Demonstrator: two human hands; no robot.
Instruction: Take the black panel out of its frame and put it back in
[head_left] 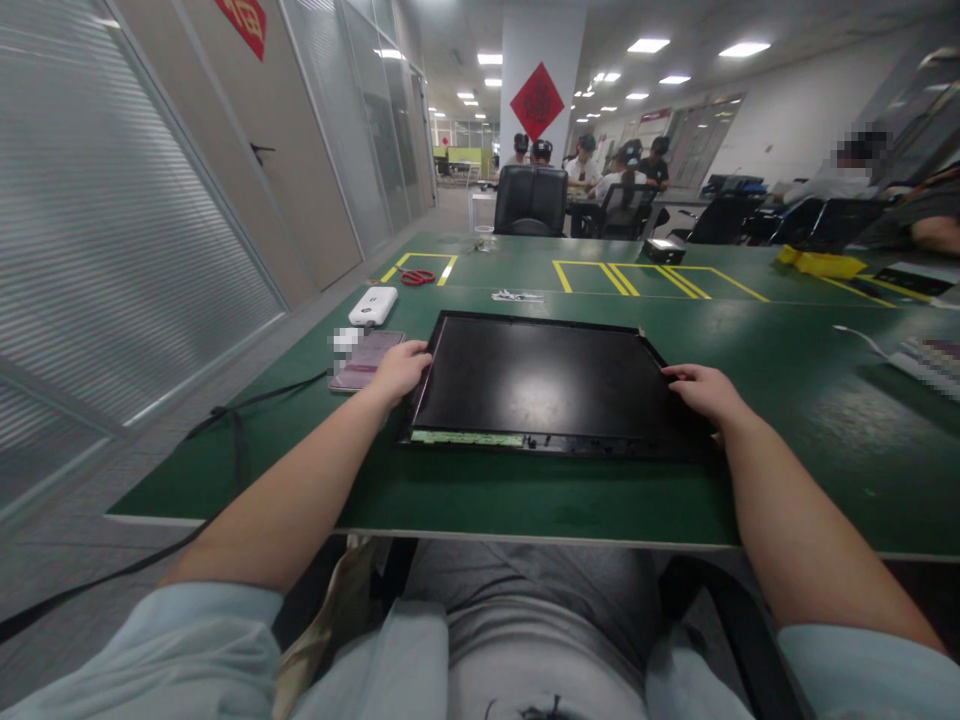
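Observation:
A black flat display panel [540, 380] lies face up before me, with a green circuit strip [466, 438] along the left part of its near edge. My left hand [403, 370] grips the panel's left edge, fingers closed on the frame. On the opposite side, my right hand [703, 388] holds the right edge, with its fingertips on the rim. The undersides of both hands' grips are hidden.
On the green table [540, 500], a phone [367, 362] and a white power bank [373, 306] sit left of the panel. Red-handled scissors [417, 277], small metal pieces [517, 296], a black box [664, 250] and a yellow item [819, 262] lie farther back. People sit behind.

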